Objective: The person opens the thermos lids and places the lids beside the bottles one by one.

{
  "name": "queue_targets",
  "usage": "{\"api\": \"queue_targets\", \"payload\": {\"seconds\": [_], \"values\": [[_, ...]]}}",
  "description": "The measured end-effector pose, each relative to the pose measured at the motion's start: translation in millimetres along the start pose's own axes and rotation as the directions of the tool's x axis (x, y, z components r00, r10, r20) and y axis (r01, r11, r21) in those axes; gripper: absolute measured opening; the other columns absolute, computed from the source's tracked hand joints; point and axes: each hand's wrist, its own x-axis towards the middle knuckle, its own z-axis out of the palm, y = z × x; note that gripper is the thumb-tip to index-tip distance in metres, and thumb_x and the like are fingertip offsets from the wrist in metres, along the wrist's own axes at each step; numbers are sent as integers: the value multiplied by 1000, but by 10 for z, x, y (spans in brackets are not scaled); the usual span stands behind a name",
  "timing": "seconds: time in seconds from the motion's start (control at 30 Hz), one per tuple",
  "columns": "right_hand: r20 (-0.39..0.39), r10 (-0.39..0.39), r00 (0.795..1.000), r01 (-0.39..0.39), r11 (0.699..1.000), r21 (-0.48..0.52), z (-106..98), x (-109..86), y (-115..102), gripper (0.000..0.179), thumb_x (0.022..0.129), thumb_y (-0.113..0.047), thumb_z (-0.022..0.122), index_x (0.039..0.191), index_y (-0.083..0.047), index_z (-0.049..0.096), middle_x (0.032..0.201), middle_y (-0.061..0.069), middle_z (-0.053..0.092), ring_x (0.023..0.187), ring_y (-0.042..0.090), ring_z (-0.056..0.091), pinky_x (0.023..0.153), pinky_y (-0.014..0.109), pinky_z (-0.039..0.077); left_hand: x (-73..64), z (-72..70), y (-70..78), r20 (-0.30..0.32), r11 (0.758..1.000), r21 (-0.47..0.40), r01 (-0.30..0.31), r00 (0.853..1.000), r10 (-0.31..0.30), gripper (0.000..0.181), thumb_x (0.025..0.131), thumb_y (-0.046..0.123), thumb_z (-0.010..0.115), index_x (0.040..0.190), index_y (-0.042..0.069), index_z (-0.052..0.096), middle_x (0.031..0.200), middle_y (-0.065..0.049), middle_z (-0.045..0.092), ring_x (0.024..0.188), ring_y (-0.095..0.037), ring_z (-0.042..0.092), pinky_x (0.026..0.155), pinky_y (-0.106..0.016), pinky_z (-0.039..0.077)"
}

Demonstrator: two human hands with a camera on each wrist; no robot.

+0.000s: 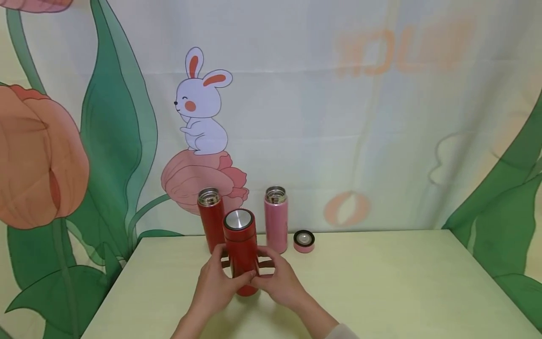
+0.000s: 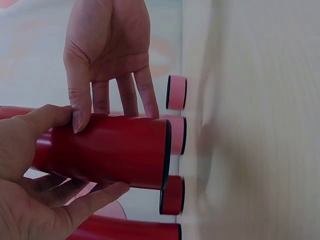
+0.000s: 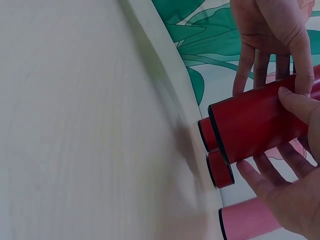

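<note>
Lidded red thermos (image 1: 242,254) is at lower ctr of head view; L hand (image 1: 216,285) & R hand (image 1: 279,282) grip it, thumbs in front, other fingers partly hidden. Behind: open red thermos (image 1: 211,221), base blocked; open pink thermos (image 1: 276,221); pink lid (image 1: 304,241) R of ctr. Red lid (image 2: 173,195), lower ctr of L wrist view, partly covered.

Rabbit-print backdrop (image 1: 296,103) behind pale table (image 1: 402,282)
</note>
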Motion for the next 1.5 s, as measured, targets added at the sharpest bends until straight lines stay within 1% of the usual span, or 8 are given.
{"api": "queue_targets", "payload": {"seconds": [0.13, 0.27, 0.4, 0.53, 0.77, 1.03, 1.3, 1.5], "values": [[-23, -3, 1000, 3, 1000, -8, -90, -88, 30, 59, 88, -15, 81, 142, -20, 57, 141, 8, 60, 122, 28, 62, 93, 34, 61, -21, 105, 58, 11, 1000, 2, -4, 1000, 4, 75, 81, 32, 90, 140, 13, 48, 136, -8, 65, 121, -30, 63, 99, -53, 55], [-43, -2, 999, 1, 1000, -25, -192, -180, 52, 58, 89, -16, 81, 141, -21, 57, 142, 7, 60, 123, 28, 62, 94, 34, 60, -35, 207, 122, 43, 1000, -25, -12, 999, 13, 76, 80, 31, 90, 141, 14, 48, 137, -7, 64, 121, -30, 63, 99, -53, 56], [-64, 11, 998, -13, 999, -32, -297, -277, 62, 60, 89, -16, 81, 143, -20, 56, 143, 9, 59, 122, 29, 62, 95, 35, 60, -53, 310, 171, 63, 999, -36, -39, 997, 41, 75, 80, 31, 91, 140, 15, 48, 136, -7, 65, 118, -29, 64, 97, -52, 57], [-91, 30, 995, -33, 999, -30, -393, -378, 54, 64, 87, -13, 82, 145, -18, 55, 144, 11, 59, 120, 29, 62, 93, 34, 61, -74, 414, 218, 78, 997, -48, -67, 994, 71, 75, 79, 32, 91, 140, 16, 49, 134, -6, 67, 116, -29, 65, 96, -51, 57], [-137, 66, 988, -70, 997, -22, -516, -523, 32, 66, 85, -15, 85, 144, -22, 56, 146, 9, 58, 116, 27, 62, 91, 34, 61, -103, 542, 282, 120, 992, -71, -103, 987, 111, 71, 78, 33, 90, 136, 18, 52, 130, -4, 68, 115, -27, 65, 94, -50, 56], [-127, 96, 987, -107, 991, -76, -636, -633, 86, 68, 84, -19, 87, 144, -27, 57, 147, 8, 56, 114, 29, 61, 88, 37, 61, -143, 670, 306, 169, 988, -97, -120, 976, 135, 75, 77, 32, 91, 139, 18, 51, 129, -4, 67, 113, -25, 63, 92, -49, 56], [-104, 162, 981, -169, 984, -55, -723, -683, 102, 69, 83, -19, 88, 143, -30, 57, 146, 6, 56, 116, 30, 59, 80, 40, 58, -166, 740, 311, 207, 989, -118, -92, 972, 115, 80, 77, 32, 92, 143, 18, 48, 132, -5, 66, 114, -26, 62, 93, -52, 56], [-90, 189, 978, -195, 979, -56, -774, -686, 75, 71, 82, -19, 88, 144, -31, 56, 146, 5, 56, 117, 30, 57, 80, 39, 56, -164, 772, 315, 217, 987, -133, -94, 968, 122, 79, 78, 33, 91, 143, 19, 48, 132, -4, 66, 113, -25, 62, 93, -52, 56]]}}
